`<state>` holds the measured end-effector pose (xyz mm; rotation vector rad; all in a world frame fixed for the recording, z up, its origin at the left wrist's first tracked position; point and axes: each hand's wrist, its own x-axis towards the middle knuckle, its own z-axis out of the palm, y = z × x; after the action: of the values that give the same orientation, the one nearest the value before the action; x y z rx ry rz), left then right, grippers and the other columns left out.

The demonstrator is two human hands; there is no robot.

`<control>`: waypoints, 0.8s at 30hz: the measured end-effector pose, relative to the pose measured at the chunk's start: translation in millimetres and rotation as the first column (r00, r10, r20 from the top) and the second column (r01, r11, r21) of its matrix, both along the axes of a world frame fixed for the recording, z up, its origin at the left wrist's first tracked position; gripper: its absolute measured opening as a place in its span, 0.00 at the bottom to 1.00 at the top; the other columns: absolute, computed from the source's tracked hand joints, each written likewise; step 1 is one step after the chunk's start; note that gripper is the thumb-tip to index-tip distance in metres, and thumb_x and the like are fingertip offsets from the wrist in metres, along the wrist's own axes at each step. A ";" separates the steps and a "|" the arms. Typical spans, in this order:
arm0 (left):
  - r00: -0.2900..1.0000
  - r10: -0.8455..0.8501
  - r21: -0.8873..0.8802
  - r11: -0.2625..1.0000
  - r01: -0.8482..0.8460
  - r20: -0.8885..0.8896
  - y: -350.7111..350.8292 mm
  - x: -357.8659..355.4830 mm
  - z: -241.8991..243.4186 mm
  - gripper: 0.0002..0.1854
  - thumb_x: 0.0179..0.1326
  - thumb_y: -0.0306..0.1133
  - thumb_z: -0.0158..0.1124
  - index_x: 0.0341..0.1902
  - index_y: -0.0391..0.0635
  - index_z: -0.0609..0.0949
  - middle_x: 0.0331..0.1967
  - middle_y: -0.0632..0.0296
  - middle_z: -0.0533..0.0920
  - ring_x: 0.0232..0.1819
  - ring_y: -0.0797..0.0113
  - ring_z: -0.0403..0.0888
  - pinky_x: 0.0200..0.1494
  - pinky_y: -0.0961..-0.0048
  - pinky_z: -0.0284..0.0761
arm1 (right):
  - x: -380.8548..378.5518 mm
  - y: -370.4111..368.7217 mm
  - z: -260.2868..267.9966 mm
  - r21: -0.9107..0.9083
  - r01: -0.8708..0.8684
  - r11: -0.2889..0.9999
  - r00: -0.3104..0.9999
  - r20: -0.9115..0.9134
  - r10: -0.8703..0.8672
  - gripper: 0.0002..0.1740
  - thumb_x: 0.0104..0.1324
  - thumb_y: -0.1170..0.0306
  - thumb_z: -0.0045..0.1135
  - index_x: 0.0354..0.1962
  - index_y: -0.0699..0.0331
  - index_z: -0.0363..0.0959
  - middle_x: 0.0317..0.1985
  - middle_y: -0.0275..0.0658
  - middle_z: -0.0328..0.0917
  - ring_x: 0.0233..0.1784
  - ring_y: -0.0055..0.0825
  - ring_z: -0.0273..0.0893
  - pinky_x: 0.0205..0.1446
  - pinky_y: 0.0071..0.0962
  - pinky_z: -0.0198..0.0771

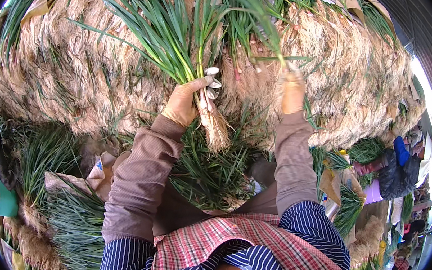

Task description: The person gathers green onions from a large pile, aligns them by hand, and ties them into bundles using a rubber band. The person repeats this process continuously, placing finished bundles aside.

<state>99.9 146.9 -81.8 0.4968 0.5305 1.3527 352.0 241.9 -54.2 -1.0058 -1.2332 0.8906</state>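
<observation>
My left hand [188, 98], in a light glove with whitish fingertips, is closed around a bunch of green garlic plants [176, 47]. Their long green leaves fan upward, and pale bulbs with stringy roots [215, 131] hang below the fist. To the right, my right hand [292, 88] is blurred by motion and grips the lower stem of a green garlic stalk [277, 44], whose leaves point up. Its fingertips are hard to make out. Behind both hands lies a large heap of plants with tan roots [336, 69] facing me. Several loose stalks with pinkish bulbs [237, 72] rest between the hands.
Cut or loose green leaves [212, 171] lie below my hands, between my legs. More bundled plants [76, 227] are stacked at the left, beside a crumpled sack [99, 176] and a green container [7, 201]. A black plastic bag [398, 176] and a purple container [373, 191] stand at the right.
</observation>
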 end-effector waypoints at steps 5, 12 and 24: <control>0.998 -0.015 0.025 1.000 0.016 -0.065 -1.9 9.9 -0.4 0.13 0.57 0.31 0.59 0.43 0.37 0.75 0.32 0.58 0.81 0.28 0.71 0.79 0.29 0.75 0.78 | -34.6 -62.1 14.1 -0.366 -0.335 0.868 0.941 -0.175 0.290 0.16 0.68 0.59 0.41 0.36 0.62 0.71 0.16 0.24 0.63 0.12 0.10 0.56 0.10 0.11 0.53; 0.954 0.036 0.075 0.997 -0.014 -0.297 -8.9 34.5 -19.1 0.04 0.53 0.25 0.62 0.29 0.37 0.78 0.21 0.60 0.80 0.16 0.73 0.75 0.17 0.79 0.70 | -65.8 -104.9 -24.3 -0.280 -0.390 0.877 0.841 0.279 0.463 0.21 0.64 0.52 0.46 0.34 0.64 0.71 0.24 0.31 0.70 0.23 0.16 0.66 0.23 0.21 0.67; 0.950 0.114 0.060 0.993 -0.101 -0.292 -14.2 35.5 -3.8 0.04 0.53 0.23 0.59 0.30 0.33 0.78 0.14 0.59 0.76 0.13 0.69 0.75 0.16 0.78 0.73 | -82.6 -68.0 -18.6 -0.045 -0.202 0.978 0.903 -0.396 0.168 0.05 0.63 0.74 0.48 0.37 0.66 0.70 0.27 0.36 0.75 0.21 0.19 0.70 0.23 0.19 0.71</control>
<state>135.4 132.6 -85.6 0.7215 0.7834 1.4049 269.4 174.0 -72.8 -0.7351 -0.9638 1.2370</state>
